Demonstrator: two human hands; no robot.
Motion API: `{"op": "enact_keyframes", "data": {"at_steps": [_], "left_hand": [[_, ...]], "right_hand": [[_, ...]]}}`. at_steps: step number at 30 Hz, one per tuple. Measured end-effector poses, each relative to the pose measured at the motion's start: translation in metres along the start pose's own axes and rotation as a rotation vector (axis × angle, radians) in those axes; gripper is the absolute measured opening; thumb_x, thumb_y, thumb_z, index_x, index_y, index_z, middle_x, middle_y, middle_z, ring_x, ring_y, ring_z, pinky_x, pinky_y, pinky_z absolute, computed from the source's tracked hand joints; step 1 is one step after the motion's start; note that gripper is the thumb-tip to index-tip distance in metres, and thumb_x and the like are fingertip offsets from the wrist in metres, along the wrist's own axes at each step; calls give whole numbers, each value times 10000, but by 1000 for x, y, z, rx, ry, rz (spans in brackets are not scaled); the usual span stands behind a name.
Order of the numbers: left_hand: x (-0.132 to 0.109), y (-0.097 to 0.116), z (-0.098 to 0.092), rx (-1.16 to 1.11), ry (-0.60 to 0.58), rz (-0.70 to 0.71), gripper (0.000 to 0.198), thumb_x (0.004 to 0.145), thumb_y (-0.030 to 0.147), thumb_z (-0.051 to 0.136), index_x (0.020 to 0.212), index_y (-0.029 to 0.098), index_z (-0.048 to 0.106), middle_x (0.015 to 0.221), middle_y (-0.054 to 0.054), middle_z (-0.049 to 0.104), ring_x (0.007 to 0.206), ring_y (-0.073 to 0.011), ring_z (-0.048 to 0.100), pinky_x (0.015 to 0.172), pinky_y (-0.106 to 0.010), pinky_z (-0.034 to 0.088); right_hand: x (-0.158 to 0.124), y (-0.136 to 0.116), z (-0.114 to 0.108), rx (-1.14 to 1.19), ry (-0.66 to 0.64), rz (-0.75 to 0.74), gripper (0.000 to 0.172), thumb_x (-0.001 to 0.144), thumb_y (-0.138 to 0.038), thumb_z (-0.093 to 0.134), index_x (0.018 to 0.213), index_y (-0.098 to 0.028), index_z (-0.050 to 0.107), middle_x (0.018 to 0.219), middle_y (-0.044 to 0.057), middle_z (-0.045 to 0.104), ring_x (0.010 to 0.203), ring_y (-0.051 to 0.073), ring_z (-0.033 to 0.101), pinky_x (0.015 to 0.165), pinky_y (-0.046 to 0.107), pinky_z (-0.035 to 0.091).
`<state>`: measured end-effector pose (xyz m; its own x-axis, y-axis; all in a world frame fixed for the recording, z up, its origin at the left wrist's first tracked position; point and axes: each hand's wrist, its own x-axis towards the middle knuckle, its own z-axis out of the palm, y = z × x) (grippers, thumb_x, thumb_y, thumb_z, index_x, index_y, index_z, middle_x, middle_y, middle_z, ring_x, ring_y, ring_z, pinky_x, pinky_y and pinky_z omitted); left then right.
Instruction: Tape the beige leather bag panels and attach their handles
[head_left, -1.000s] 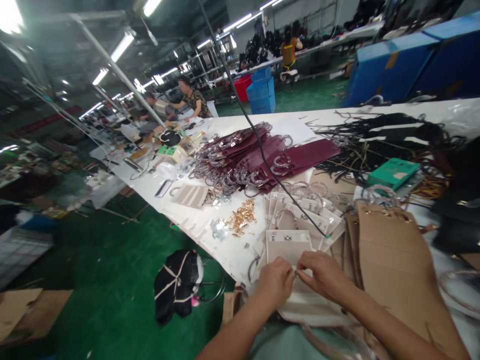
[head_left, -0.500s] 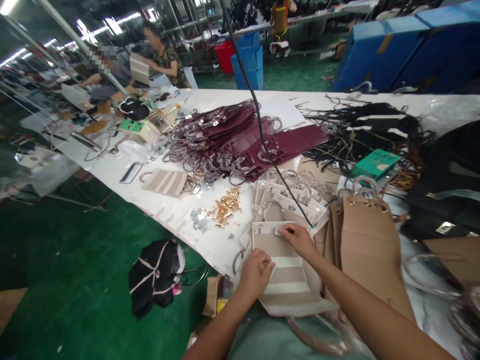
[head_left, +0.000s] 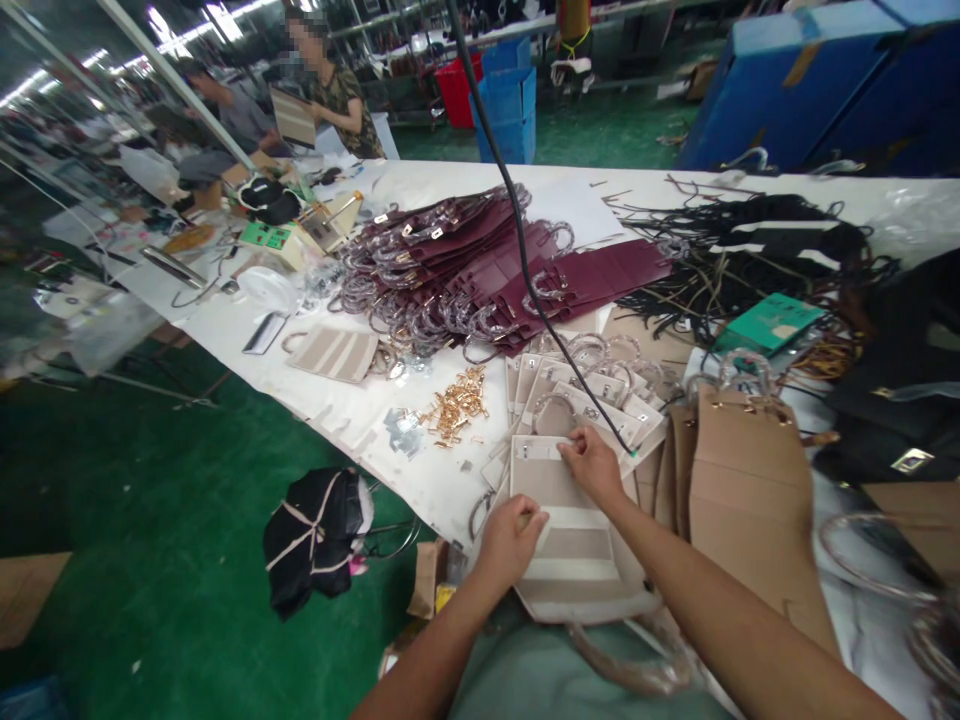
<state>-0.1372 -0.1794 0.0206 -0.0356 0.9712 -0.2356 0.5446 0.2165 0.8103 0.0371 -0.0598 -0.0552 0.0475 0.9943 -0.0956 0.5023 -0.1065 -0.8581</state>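
Note:
A beige striped bag panel [head_left: 574, 545] lies at the table's near edge on top of a fanned stack of the same panels [head_left: 600, 400]. My left hand [head_left: 511, 540] grips the panel's left edge, fingers curled over it. My right hand [head_left: 592, 465] pinches the panel's top edge near a small metal fitting, beside a clear ring handle [head_left: 553, 405]. A black cable [head_left: 525, 270] hangs down and ends just right of that hand.
Maroon panels with clear handles [head_left: 487, 270] are piled mid-table, gold metal clips [head_left: 454, 405] lie left of the stack, brown panels [head_left: 750, 480] to the right, black straps [head_left: 765, 250] and a green box [head_left: 769, 322] beyond. A black stool [head_left: 319, 535] stands on the green floor. Two people [head_left: 330, 90] work at the far left.
My hands, pinched together at the panel's near end a second ago, have parted: the right reached up to the panel's top edge and the left stayed on its left edge.

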Motion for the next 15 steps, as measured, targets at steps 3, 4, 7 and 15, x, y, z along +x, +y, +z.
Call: {"op": "enact_keyframes", "data": {"at_steps": [3,4,7,15], "left_hand": [[-3,8,-5,-90,76,-63,222,851,380,628,733,195,648,718,0,665,732,-183,610,708,-285,438],[-4,12,-8,-133,104,-86,227,837,389,643,724,192,649,705,2,666,712,-179,605,692,-279,439],[-7,28,-21,-271,162,-98,241,807,410,681,727,183,667,687,5,676,663,-163,591,656,-264,446],[-27,84,-78,-476,296,-22,261,744,404,777,713,164,680,641,17,664,611,-125,572,621,-226,447]], "right_hand": [[-5,-7,-8,112,-30,8,213,828,-439,587,850,-227,602,604,-40,586,560,175,581,607,300,425],[-10,-13,-13,157,-50,21,229,832,-447,582,868,-223,614,607,-38,588,561,174,587,604,300,436],[-34,-42,-26,337,-260,47,348,833,-510,613,990,-202,647,680,-18,633,617,178,617,596,289,458],[-87,-147,-47,453,-522,-273,287,781,-419,733,706,-185,585,630,-55,491,598,104,427,554,230,317]]}}
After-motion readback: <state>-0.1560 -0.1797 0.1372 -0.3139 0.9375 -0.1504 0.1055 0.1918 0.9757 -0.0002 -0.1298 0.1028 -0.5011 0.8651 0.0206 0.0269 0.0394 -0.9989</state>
